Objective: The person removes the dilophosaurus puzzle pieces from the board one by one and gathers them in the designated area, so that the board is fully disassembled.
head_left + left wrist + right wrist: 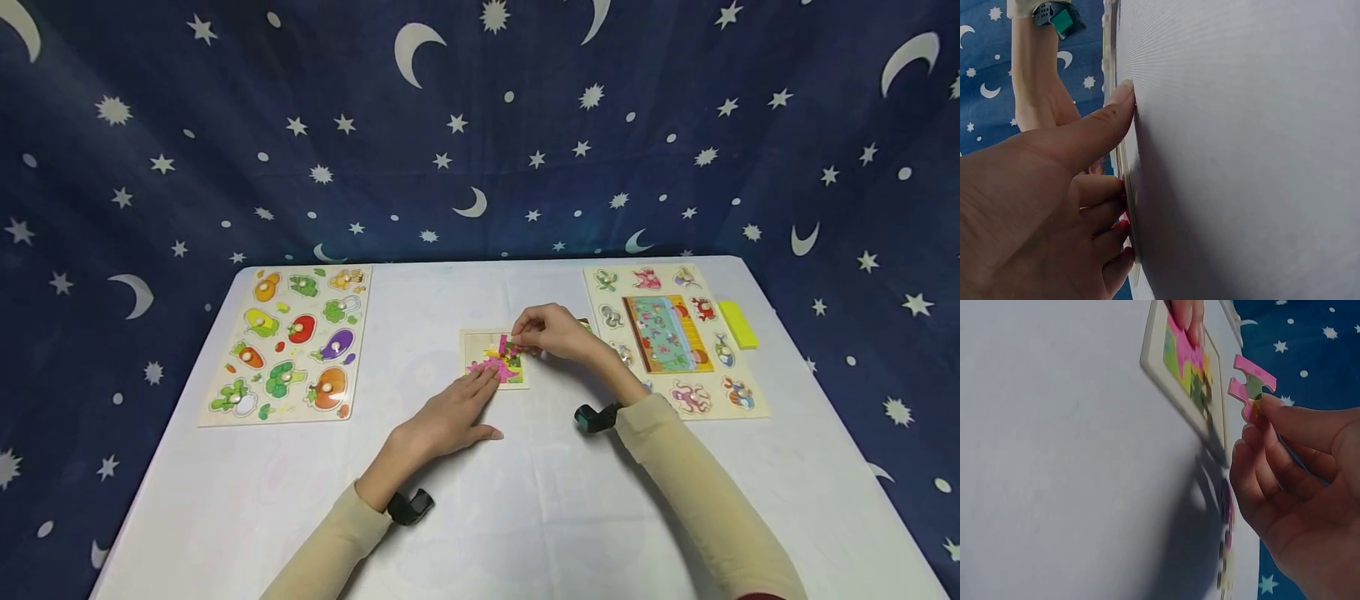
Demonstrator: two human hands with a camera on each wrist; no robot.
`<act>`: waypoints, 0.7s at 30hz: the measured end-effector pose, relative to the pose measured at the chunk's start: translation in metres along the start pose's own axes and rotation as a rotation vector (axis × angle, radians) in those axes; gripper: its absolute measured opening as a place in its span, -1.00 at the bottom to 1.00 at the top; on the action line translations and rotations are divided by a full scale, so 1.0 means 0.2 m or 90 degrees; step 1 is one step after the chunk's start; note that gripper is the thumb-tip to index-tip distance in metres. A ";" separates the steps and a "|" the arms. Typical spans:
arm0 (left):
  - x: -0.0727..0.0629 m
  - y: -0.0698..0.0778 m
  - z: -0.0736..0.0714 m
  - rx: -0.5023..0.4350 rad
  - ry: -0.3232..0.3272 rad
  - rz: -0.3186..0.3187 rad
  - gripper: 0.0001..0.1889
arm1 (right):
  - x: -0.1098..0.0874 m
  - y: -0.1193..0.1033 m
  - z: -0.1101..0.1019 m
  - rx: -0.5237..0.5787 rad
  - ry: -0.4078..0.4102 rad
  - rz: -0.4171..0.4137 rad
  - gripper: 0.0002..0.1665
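The right hand (558, 331) pinched a pink, green and yellow jigsaw piece (1251, 384) between thumb and fingertips, its notched end sticking out past them. That piece was raised off the wooden puzzle tray (474, 346), over the side of it nearest the right fingertips. The left hand (444, 417) lay with its fingers straight and close together, their tips resting on the pink jigsaw pieces (1185, 347) already set in the tray. Its thumb stood well apart from the other fingers, out over the white tablecloth (525, 500) on their near side. Just ahead of the left fingertips was a bare strip of the tray, and to their right some green and yellow picture showed beside the pink.

Loose jigsaw pieces (1227, 515) lay on the cloth to the right of the pinching fingertips, partly hidden behind the right hand and wrist in the head view.

Farther right of those fingers was a sea-animal peg puzzle board (626, 279), with a rectangular underwater-scene picture puzzle (667, 333) lying on its middle and a yellow block (738, 325) beside its far right edge. Well to the left of the left fingers lay a vegetable peg puzzle board (300, 412). Beyond all the fingers hung a dark blue moon-and-star curtain (480, 83).
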State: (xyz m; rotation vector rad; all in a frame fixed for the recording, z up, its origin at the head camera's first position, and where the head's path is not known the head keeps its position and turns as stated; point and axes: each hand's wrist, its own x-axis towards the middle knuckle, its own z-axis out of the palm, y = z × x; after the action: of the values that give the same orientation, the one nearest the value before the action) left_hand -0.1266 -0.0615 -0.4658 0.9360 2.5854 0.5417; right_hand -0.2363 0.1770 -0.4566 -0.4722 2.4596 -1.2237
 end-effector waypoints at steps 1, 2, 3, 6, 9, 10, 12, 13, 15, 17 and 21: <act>0.00 0.00 0.00 0.001 -0.001 -0.001 -0.07 | -0.01 0.01 -0.01 -0.001 0.003 0.004 -0.90; 0.00 0.00 0.00 0.000 0.000 0.000 -0.07 | -0.02 0.01 -0.02 -0.002 0.005 0.006 -0.90; 0.00 0.00 0.00 0.001 0.001 0.001 -0.07 | -0.03 0.02 -0.03 -0.003 0.006 0.007 -0.90; 0.00 0.00 0.01 -0.001 0.006 0.004 -0.07 | -0.05 0.05 -0.06 -0.005 0.017 0.017 -0.89; 0.00 0.00 0.00 -0.003 0.006 0.004 -0.07 | -0.08 0.07 -0.09 -0.011 0.024 0.030 -0.88; 0.00 0.00 0.00 -0.004 0.004 0.003 -0.07 | -0.09 0.08 -0.10 -0.012 0.026 0.036 -0.87; 0.00 0.00 0.00 -0.007 0.004 0.001 -0.07 | -0.11 0.10 -0.12 -0.020 0.027 0.045 -0.86; 0.01 0.00 0.00 -0.007 0.003 -0.001 -0.07 | -0.11 0.11 -0.12 -0.023 0.027 0.048 -0.86; 0.01 0.00 0.00 -0.008 0.004 -0.002 -0.07 | -0.13 0.13 -0.14 -0.027 0.029 0.057 -0.85; 0.00 0.00 0.00 -0.009 0.004 -0.002 -0.08 | -0.14 0.14 -0.15 -0.029 0.028 0.061 -0.84; 0.00 0.01 0.00 -0.017 0.008 0.004 -0.09 | -0.14 0.17 -0.16 -0.025 0.026 0.061 -0.81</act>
State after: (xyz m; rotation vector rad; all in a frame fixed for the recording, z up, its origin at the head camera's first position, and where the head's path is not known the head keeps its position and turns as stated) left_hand -0.1259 -0.0607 -0.4650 0.9358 2.5809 0.5833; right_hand -0.2300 0.2302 -0.4610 -0.3388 2.5128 -1.1593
